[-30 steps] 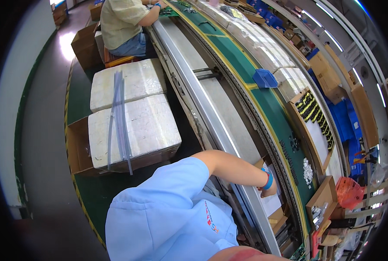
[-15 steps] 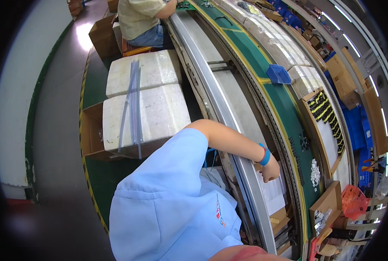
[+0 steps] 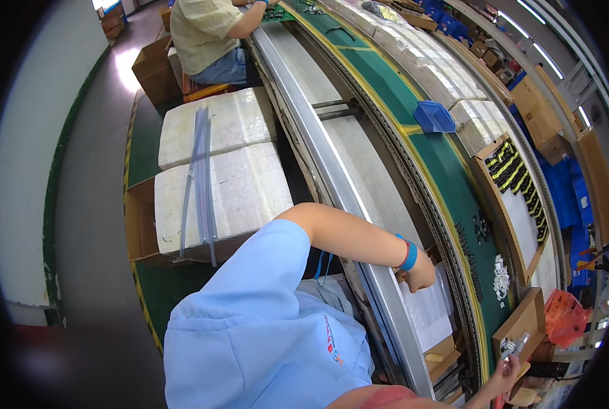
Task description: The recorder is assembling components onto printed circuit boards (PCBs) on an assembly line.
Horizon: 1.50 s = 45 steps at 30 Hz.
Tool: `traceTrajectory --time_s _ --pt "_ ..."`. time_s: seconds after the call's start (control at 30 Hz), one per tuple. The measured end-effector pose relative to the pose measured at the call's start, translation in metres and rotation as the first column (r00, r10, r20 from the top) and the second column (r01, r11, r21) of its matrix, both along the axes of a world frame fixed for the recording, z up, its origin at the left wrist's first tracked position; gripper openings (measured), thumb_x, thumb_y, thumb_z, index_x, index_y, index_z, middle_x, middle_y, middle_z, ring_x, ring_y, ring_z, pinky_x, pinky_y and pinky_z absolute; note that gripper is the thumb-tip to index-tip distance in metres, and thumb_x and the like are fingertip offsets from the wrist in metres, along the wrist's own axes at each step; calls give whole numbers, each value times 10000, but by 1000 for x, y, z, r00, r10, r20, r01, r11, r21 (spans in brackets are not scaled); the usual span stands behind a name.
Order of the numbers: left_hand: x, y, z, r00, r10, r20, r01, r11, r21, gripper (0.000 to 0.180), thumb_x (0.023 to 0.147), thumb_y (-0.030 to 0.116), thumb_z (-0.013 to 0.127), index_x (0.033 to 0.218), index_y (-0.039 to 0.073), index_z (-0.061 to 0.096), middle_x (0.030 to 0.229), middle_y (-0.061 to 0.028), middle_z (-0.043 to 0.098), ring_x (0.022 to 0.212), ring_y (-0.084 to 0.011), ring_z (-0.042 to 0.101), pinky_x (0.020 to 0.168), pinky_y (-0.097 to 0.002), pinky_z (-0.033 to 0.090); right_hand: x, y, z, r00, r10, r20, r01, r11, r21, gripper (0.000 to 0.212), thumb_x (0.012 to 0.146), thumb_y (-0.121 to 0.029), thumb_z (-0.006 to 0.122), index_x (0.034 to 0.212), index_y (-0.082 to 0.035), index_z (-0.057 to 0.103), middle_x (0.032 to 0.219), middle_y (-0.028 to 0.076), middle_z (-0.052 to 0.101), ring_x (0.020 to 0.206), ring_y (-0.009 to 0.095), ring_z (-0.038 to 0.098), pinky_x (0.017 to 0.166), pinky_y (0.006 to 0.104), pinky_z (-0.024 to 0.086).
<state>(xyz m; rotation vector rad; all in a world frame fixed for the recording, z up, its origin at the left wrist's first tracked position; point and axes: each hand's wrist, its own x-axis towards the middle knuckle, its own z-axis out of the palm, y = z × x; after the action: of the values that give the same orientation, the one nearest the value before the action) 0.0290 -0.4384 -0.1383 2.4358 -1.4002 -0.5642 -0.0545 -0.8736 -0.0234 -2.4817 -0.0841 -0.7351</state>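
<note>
Nearest, at the lower right, the right hand (image 3: pixel 506 371) pinches a small silvery piece (image 3: pixel 521 341) between raised fingertips, above a wooden tray (image 3: pixel 523 320). Farther up, the left hand (image 3: pixel 420 273), with a blue wristband (image 3: pixel 408 253), curls at the edge of a white sheet (image 3: pixel 427 310); whether it grips anything cannot be told. Beyond runs the green conveyor belt (image 3: pixel 386 68) with a blue bin (image 3: pixel 434 117).

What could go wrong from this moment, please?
1. The left hand is at the white sheets, close beside the metal rail; it might be knocked or pinched there.
2. The right hand pinches a small silvery part near a cardboard box; the part could slip and get lost.
</note>
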Motion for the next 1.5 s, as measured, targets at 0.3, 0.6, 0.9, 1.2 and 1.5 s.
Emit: traceTrajectory --time_s 0.3,0.6,0.9,1.2,1.5 --pt "-5 6 13 977 150 -153 -147 989 27 262 797 288 695 940 76 750 924 -166 724 887 -354 685 769 -483 532 -10 185 -8 765 616 -189 -644 739 -199 209 820 35 666 1021 -21 664 862 144 635 744 345 655 617 403 518" --pt "-26 -11 -9 962 127 -242 -137 990 -21 231 797 265 692 904 63 660 841 -145 707 823 -366 687 698 -503 525 -12 133 -2 784 556 -276 -589 807 -48 217 938 -157 676 1124 -46 683 947 190 657 776 322 654 627 377 525" --pt "-44 -20 -11 971 5 -239 -15 999 -40 210 778 222 692 859 30 666 831 -175 706 823 -375 693 705 -484 547 -10 121 8 782 310 -541 -486 847 -217 274 945 -167 653 1194 -55 663 883 223 660 723 387 646 628 424 514" --pt "-7 -27 -25 855 -28 -518 104 988 117 244 805 236 614 736 28 721 716 -130 707 695 -295 686 680 -465 527 -25 133 -39 882 444 -161 -441 896 51 186 925 -6 637 1106 27 668 896 114 676 723 208 635 637 312 500" --pt "1 -33 -54 904 -100 -417 99 995 -25 243 772 225 621 677 14 695 689 -146 690 669 -308 659 659 -461 497 -21 131 -44 894 447 -42 -439 890 128 231 942 -96 686 1137 28 698 980 148 716 745 200 650 671 317 536"
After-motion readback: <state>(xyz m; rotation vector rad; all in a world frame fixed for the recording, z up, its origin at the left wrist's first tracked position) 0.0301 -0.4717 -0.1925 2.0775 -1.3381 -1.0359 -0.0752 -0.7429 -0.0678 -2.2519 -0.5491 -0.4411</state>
